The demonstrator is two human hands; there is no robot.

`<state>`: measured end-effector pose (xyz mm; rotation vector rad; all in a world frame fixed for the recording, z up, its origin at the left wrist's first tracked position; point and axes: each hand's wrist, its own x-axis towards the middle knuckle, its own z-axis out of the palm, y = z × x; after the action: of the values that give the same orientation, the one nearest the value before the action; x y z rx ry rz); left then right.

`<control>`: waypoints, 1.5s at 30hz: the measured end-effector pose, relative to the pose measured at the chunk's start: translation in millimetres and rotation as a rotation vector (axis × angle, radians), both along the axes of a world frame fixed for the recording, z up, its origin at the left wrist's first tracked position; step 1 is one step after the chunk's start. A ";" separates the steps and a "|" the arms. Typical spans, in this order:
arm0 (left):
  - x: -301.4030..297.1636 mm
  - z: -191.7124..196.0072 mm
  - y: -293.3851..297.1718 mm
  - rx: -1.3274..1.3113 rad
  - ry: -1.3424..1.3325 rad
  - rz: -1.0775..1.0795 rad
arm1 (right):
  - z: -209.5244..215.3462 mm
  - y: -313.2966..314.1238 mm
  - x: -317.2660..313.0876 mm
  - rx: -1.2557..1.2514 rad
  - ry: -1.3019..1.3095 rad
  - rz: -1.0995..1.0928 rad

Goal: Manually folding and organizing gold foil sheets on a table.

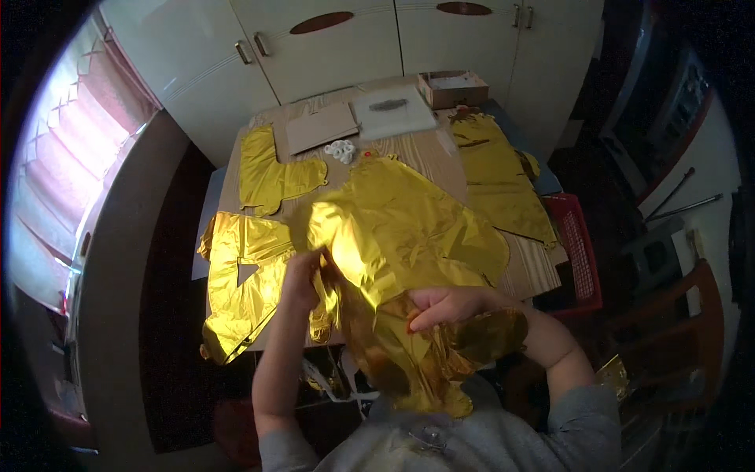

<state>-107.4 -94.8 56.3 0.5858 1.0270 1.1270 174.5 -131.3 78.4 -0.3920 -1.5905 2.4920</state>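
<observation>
Both hands on the big gold foil balloon [401,236], deflated and crumpled, lying over the near edge of the bench [440,153] and draping down toward the person's lap. Left hand [303,275] is closed on a fold at the balloon's left edge, fingers pinched on the film. Right hand [448,305] lies on top of the near-right part, fingers curled together and pressing the foil; can't tell if it's actually pinching any.

Handling, my read: thin metallised film, very light, no stiffness, slick, creases on every touch. Probably tears at seams if yanked. Best held at edges or seams with a flat pinch, not bunched in the middle.

Around it:
- Flat gold foil piece [240,291] just left of the left hand, touching or overlapping the big one, hanging over the bench's near-left corner.
- Another gold piece [271,173] farther left, flat.
- Long gold piece [495,177] on the right side, running near to far.
- Brown cardboard sheet [321,126] and a pale flat pad [393,110] at the far end, small open box [452,88] far right.
- Small white bits [340,151] mid-far.
- Red crate [580,252] off the bench's right edge.

Bench surface is mostly covered with foil, so little room to spread the big one out. Neighbouring pieces on left and right would get dragged if it slides.
</observation>
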 end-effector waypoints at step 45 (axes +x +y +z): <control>58.6 -33.0 122.7 1.046 1.626 -0.552 | -65.4 43.4 70.6 1.376 -0.723 -0.733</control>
<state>-48.8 27.9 23.2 2.7023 1.3093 0.4055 245.1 -87.9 13.0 -1.3046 -2.2962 0.4239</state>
